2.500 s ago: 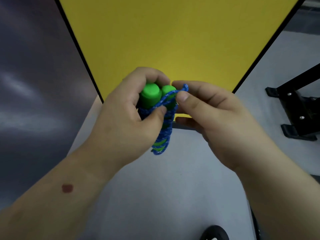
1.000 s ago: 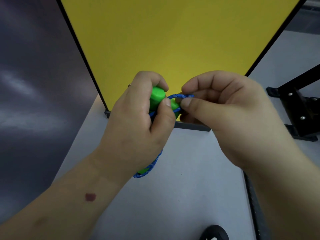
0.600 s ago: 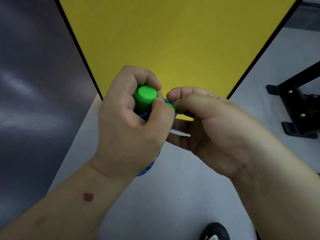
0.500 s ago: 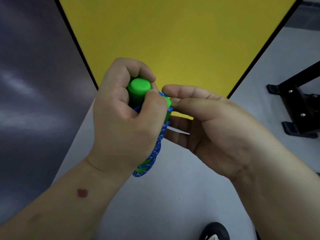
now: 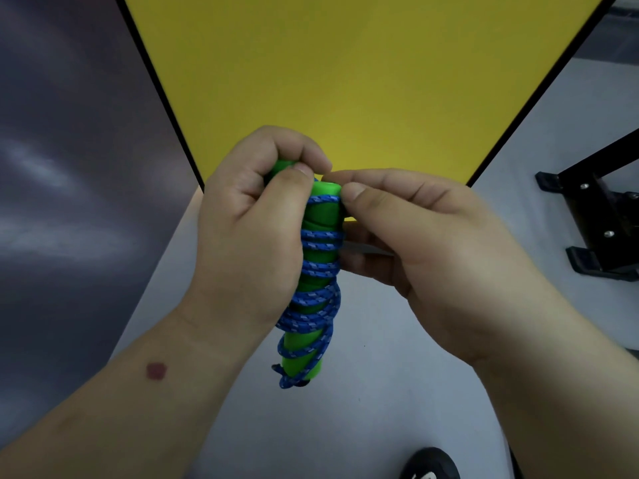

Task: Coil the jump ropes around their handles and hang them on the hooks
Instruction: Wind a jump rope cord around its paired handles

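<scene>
Half a second back the bundle was tipped toward the camera, with a round green end cap showing above the left fist; now it stands more upright and most of its length shows below the hands, and the right hand, then loose with its fingers fairly straight, has closed in at the top.

The left hand [image 5: 252,236] is curled round the upper part of the green handles [image 5: 320,216], its thumb pressed across the top turns. The right hand [image 5: 425,250] pinches at the uppermost turn of the blue rope [image 5: 316,299] with thumb and forefinger, right beside the handle's top end; whether it holds the free end or only a loop I cannot tell. Its other fingers curl behind the bundle.

The jump rope is held in the air between the hands, over the pale grey floor [image 5: 345,426] and in front of the lower corner of the yellow panel [image 5: 345,81], touching neither. A short tail of rope pokes out at the bottom end.

As to progress: the coiling looks nearly done, the rope lying in uneven turns down the handles, with gaps of green between them. What seems left is to tuck or fix the last turn and then hang the bundle; no hooks are in view. A black metal stand [image 5: 594,216] sits at the right edge, and a dark shoe [image 5: 432,464] at the bottom edge.
</scene>
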Tool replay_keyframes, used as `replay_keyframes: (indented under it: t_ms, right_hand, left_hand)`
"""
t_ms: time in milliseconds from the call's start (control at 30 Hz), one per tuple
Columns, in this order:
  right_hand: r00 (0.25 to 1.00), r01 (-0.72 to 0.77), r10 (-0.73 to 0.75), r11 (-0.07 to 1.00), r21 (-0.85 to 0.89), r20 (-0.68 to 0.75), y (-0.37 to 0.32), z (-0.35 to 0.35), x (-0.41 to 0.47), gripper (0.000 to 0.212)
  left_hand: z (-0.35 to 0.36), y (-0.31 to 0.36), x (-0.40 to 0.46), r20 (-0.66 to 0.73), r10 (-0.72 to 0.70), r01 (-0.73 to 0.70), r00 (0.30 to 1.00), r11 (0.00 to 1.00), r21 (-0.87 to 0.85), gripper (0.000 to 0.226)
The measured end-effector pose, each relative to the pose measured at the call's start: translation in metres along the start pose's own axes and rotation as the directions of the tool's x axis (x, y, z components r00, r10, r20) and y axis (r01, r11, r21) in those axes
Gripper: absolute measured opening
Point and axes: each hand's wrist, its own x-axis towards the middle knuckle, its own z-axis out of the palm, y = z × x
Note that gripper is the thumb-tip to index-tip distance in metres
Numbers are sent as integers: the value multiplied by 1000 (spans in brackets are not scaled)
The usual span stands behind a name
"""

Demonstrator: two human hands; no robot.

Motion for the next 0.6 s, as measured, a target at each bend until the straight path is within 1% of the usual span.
replay_keyframes:
  t_ms: [67,133,200,267,333,400,467,500,533,600]
  right_hand:
    - [1000,14,-11,992,-122,23,1,-1,0,20]
    - [999,-15,21,988,-156,37,1,-1,1,26]
    - [996,-60,68,988,-141,53,0,-1,1,27]
    - [991,-98,103,993,-67,86,0,0,0,19]
    - [986,-116,114,993,9,121,2,2,-1,17]
    - [987,-79,78,997,1,138,5,4,-1,21]
    - [993,-43,44,999,-14,111,7,3,1,24]
    - [996,-35,35,999,-3,85,8,1,3,25]
    - [998,-30,28,999,27,48,8,-2,6,24]
    - [998,-6,16,989,150,-63,4,-10,11,23]
  left_hand:
    - [-2,-1,1,10,15,-15,1000,998,60,25]
    - [-4,-2,1,31,34,-38,999,990,135,23]
    - [-5,-2,2,54,21,-30,998,983,180,22]
    - [-3,0,2,73,-32,20,997,988,155,21]
    - [-3,1,4,85,-81,68,993,987,145,21]
    - [-3,1,6,76,-111,97,991,982,161,20]
    - [-4,0,9,83,-139,130,987,986,106,18]
    - [-6,-1,11,102,-161,154,982,985,78,22]
    - [-9,-2,14,133,-206,198,969,978,73,33]
    - [-14,-4,18,219,-355,328,909,933,150,59]
